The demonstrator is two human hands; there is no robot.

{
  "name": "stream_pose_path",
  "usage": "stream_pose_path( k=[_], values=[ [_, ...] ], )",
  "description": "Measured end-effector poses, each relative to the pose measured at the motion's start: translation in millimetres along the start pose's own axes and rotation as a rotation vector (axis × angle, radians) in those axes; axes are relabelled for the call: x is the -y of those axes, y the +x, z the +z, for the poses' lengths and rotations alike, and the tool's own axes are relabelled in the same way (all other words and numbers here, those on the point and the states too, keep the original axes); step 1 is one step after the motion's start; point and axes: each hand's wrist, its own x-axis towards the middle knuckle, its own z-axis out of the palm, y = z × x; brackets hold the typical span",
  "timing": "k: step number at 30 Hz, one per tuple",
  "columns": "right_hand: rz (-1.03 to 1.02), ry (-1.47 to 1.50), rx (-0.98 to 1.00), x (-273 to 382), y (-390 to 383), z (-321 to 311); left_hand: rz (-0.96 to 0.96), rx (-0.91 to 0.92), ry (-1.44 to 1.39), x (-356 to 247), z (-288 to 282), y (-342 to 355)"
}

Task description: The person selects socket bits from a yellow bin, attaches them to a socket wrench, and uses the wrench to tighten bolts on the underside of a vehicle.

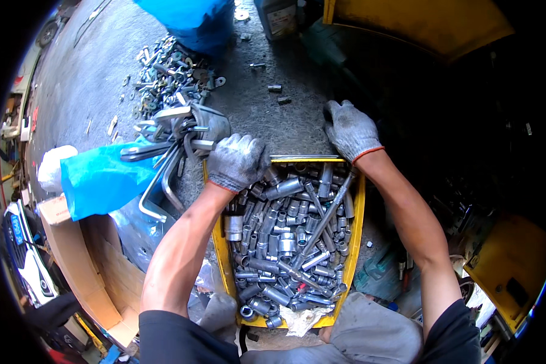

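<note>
Between my knees stands a yellow metal tray (358,224) packed with steel sockets (287,244), extension bars and similar pieces. My left hand (239,162), in a grey knit glove, is closed at the tray's far left corner, over the sockets. What its fingers hold, if anything, is hidden. Just left of it, a bunch of bent hex keys (175,136) sticks out of a grey container (215,123) lying tilted on the ground. My right hand (352,128), gloved too, is beyond the far right corner with fingers curled downward; the fingertips and anything in them are out of sight.
A pile of bolts, nuts and washers (170,79) lies far left, beside a blue bag (191,24). Small metal pieces (275,88) are scattered ahead. A cardboard box (97,267) and blue plastic (106,176) lie left. Yellow metal panels (509,273) stand right; deep shadow covers that side.
</note>
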Motion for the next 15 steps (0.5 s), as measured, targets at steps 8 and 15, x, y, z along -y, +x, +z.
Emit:
stream_pose_path(
  k=[8, 15],
  values=[
    [-0.031, 0.156, -0.003, -33, -30, -8, -0.038, 0.031, 0.012, 1, 3, 4],
    [0.095, 0.461, -0.078, -62, -105, -34, -0.058, 0.039, 0.067, -1, 4, 0]
  ],
)
